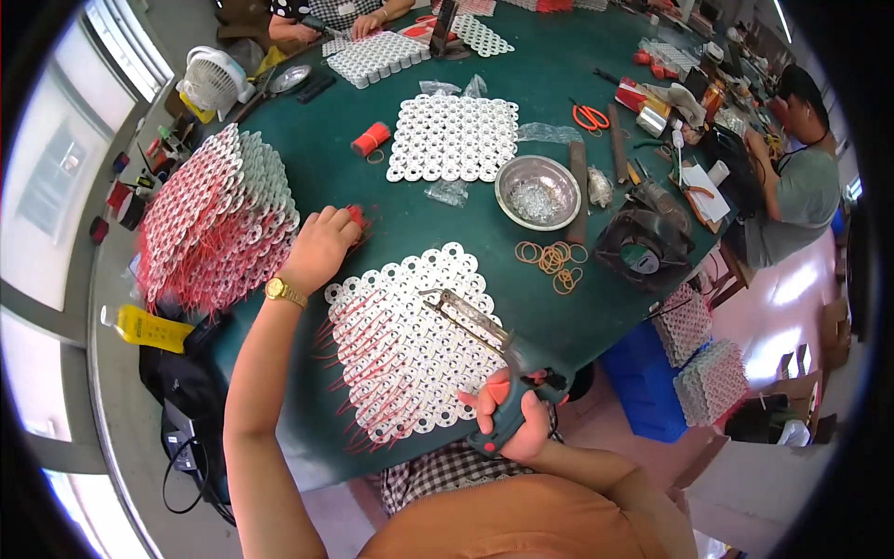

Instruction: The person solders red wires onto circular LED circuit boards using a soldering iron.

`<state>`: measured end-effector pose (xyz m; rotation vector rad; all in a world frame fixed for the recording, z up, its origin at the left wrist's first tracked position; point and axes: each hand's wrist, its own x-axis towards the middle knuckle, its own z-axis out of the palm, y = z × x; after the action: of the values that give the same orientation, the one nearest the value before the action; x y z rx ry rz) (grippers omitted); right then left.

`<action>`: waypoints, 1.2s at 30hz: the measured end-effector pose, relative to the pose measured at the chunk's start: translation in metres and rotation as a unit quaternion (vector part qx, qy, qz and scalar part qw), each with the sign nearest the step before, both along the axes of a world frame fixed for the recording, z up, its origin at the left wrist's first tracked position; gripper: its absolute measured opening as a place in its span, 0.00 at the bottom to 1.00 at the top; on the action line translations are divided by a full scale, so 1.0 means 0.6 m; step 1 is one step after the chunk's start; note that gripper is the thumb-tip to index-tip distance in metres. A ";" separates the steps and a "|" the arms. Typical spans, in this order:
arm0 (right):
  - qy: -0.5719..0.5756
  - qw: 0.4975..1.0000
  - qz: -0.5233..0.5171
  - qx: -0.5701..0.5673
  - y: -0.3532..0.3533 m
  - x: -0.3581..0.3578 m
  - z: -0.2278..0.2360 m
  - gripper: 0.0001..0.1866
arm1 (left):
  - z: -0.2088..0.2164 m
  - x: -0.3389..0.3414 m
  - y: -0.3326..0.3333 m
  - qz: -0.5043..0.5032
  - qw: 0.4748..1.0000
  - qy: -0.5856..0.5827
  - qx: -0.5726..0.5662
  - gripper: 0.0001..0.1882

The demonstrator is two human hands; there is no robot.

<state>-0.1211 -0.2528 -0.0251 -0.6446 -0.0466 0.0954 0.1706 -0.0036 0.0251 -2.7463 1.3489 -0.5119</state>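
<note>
My right hand grips a dark green soldering gun with an orange trigger, and its long metal tip hangs over the panel in front of me. That white panel is made of many joined ring-shaped pieces. Short red wires lie in slanting rows over its left part, their ends sticking out past the edge. Beyond the panel's far left corner, my left hand is closed around a small bundle of red wires, whose ends show past the fingers.
Wired panels are stacked at the left. Farther off lie another white panel, a red wire bundle and a metal bowl. Rubber bands and a black fan-like device are at right. Two people work nearby.
</note>
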 end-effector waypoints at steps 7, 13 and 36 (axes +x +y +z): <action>-0.006 1.000 -0.004 0.015 0.003 -0.004 -0.003 0.30 | -0.020 0.001 0.015 0.015 0.998 0.023 -0.064 0.06; -0.011 1.000 -0.002 0.007 0.001 -0.003 -0.011 0.29 | -0.010 -0.023 -0.006 0.074 0.935 -0.019 -0.345 0.07; -0.028 0.999 0.006 -0.030 -0.002 -0.003 0.005 0.28 | -0.043 -0.019 -0.007 0.338 0.925 -0.004 -0.171 0.12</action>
<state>-0.1231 -0.2537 -0.0218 -0.7068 -0.1012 0.0903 0.1589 -0.0080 -0.0009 -3.1992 0.2456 -0.7402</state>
